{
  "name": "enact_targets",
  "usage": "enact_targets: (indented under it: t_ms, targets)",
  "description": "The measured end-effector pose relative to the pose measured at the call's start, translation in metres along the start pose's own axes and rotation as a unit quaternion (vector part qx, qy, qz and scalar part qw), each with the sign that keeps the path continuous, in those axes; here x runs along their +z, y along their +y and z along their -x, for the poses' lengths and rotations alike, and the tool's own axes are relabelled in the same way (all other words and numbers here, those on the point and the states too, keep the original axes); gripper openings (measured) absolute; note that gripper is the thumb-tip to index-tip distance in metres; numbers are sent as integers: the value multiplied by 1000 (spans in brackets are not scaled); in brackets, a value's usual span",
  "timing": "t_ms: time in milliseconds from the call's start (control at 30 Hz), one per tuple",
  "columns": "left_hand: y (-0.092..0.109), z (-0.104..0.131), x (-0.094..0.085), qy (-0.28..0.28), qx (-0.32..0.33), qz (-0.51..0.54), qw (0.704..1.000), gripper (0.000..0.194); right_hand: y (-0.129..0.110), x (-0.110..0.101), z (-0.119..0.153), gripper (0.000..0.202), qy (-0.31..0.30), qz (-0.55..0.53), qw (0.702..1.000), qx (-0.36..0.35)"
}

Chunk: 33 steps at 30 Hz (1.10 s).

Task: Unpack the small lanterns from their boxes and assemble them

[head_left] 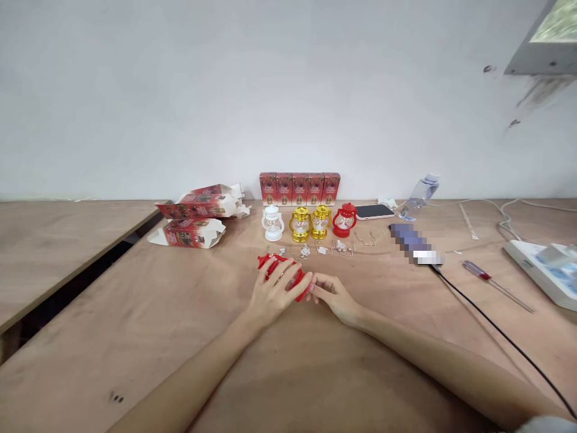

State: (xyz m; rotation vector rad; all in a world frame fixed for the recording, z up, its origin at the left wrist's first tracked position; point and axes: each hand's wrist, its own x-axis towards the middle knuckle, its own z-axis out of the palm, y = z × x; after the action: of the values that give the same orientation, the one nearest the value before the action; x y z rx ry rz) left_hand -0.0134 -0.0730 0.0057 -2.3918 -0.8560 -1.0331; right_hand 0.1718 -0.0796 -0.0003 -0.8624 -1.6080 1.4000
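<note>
A small red lantern (301,287) lies tilted on its side just above the table, its top to the left and its base to the right. My left hand (273,297) is wrapped over it from above, covering much of its body. At the base end, my right hand (332,296) has its thumb and fingers pinched together; whatever may be between them is hidden. Just beyond the hands stand a white lantern (273,224), two gold lanterns (300,225) and another red lantern (345,221). Small pale parts (305,250) and bent wire handles (366,239) lie in front of them.
Several red boxes (300,190) line the wall. Opened cartons (192,233) lie at left, near a gap between tables. To the right are a dark phone (375,211), a tilted bottle (419,197), a partly blurred cabled device (412,243), a screwdriver (496,285) and a power strip (541,270).
</note>
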Motion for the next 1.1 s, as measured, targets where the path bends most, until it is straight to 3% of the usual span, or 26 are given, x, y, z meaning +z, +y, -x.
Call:
enact_targets:
  t_ms: [233, 333, 433, 533, 600, 667, 767, 933, 1100]
  targets:
    - [2, -1, 3, -7, 8, -95, 995, 42, 4, -17, -3, 30, 12, 124, 992, -29]
    - [-8, 1, 0, 17, -41, -107, 993, 47, 8, -32, -5, 26, 57, 169, 984, -31]
    - [-20, 5, -4, 19, -88, -119, 989, 54, 12, -62, -12, 24, 192, 245, 950, -42]
    - [-23, 5, -4, 10, -84, -126, 988, 55, 14, -109, -21, 27, 377, 359, 854, -4]
    - [-19, 3, -2, 3, -72, -114, 991, 50, 17, -139, -24, 27, 419, 380, 824, 24]
    - [-15, 2, -1, -7, -60, -97, 993, 46, 20, -162, -25, 26, 422, 392, 816, 55]
    - [-10, 0, -2, -14, -33, -87, 996, 40, 24, -176, -24, 24, 419, 405, 807, 93]
    - [-11, -1, -5, -14, -5, -91, 996, 34, 28, -176, -24, 21, 426, 420, 792, 122]
    - [-10, -2, -6, -8, -3, -91, 996, 30, 32, -173, -23, 18, 403, 423, 802, 122]
